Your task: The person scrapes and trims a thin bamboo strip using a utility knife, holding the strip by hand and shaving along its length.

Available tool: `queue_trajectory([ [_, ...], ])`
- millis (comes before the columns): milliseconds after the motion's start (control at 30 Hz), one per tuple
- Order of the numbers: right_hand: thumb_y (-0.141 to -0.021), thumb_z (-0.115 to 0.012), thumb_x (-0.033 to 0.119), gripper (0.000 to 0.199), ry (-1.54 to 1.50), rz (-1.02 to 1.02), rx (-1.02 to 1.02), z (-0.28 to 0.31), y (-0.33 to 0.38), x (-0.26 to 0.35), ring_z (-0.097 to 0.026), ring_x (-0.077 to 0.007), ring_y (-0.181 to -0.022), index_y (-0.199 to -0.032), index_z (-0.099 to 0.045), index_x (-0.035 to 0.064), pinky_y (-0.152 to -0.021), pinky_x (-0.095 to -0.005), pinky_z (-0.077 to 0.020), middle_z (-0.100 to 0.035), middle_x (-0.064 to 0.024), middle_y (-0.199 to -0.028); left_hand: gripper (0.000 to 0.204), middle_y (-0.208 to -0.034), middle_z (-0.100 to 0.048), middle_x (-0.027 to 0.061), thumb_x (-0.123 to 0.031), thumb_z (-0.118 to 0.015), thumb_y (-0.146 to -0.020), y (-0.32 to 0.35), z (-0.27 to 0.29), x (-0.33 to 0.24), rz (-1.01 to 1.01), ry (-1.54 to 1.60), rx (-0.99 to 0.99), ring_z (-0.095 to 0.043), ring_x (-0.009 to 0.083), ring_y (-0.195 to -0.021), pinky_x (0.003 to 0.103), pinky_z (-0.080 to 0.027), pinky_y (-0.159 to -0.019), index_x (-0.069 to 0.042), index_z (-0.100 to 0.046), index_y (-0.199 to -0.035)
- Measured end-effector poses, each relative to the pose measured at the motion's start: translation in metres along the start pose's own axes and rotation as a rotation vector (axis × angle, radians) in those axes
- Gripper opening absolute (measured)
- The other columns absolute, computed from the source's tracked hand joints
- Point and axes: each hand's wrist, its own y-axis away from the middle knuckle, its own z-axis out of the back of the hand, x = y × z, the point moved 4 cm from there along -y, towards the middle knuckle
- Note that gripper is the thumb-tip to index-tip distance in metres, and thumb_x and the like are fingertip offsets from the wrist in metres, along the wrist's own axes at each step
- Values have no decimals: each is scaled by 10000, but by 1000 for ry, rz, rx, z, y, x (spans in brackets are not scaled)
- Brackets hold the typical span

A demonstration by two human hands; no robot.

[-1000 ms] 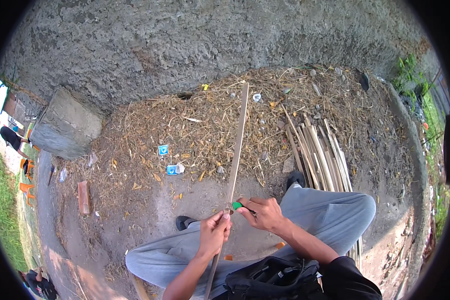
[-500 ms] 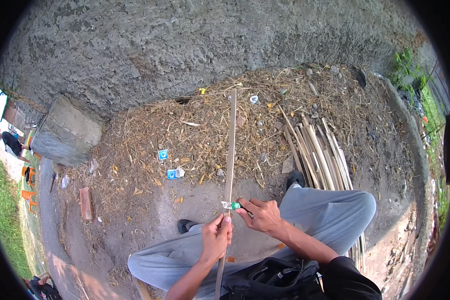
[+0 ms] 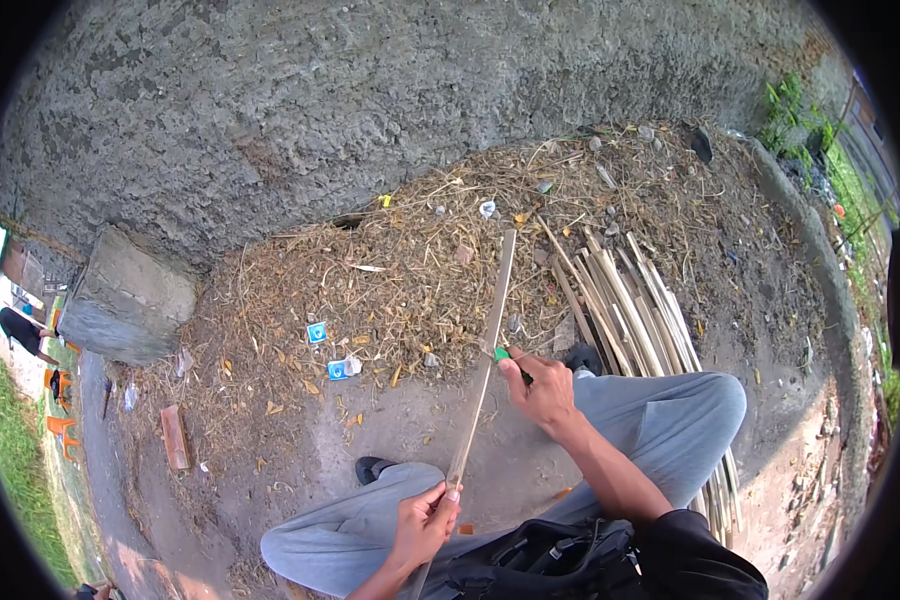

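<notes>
A long, thin bamboo strip (image 3: 500,290) slants away from me between my knees, its far end above the litter-covered ground. My left hand (image 3: 428,525) is closed on its near part, thumb on top. My right hand (image 3: 544,388) grips a knife with a green handle (image 3: 501,353). The knife's blade meets the strip about halfway along the stretch beyond my left hand; it is blurred and small, so its exact angle is hard to tell. Beside my right knee lies a pile of similar bamboo strips (image 3: 630,305), partly hidden under my leg.
A rough grey wall (image 3: 370,100) runs along the far side, with a concrete block (image 3: 135,290) at its left. Shavings, dry leaves and blue packets (image 3: 340,369) litter the ground. A brick (image 3: 174,437) lies left. A person (image 3: 20,332) and orange chairs (image 3: 60,430) are farther off.
My right hand has moved the knife away from my left hand, farther along the strip. My left hand has drawn nearer to me, and the strip has tilted, its far end shifting right and closer.
</notes>
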Motion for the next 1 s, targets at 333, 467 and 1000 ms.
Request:
queue_trajectory([
  [333,-923,-641,359,279,-27,74,70,3,-4,9,-680,-306,-606,-1054,-719,126,-532,-419,-526,-722,-129,-816,213,-644,-488,-33,-185,-538,-1014,41,15,9,-131,-128,-42,-394,29,-501,212,-308,-439,6,-628,-1042],
  [467,-929,-631,366,276,-11,90,-17,0,-2,1,-668,-300,-578,-1034,-718,126,-498,-405,-511,-712,-111,-772,219,-598,-465,-68,-214,-564,-1009,56,18,6,-107,-167,-76,-391,15,-505,215,-312,-449,-29,-671,-1053],
  [1000,-936,-604,383,280,82,33,3,-5,-16,-30,-663,-338,-617,-1026,-716,143,-553,-456,-520,-705,-102,-759,303,-574,-449,-82,-303,-539,-1023,114,33,56,18,-170,-164,-379,22,-476,214,-284,-425,-96,-620,-816],
])
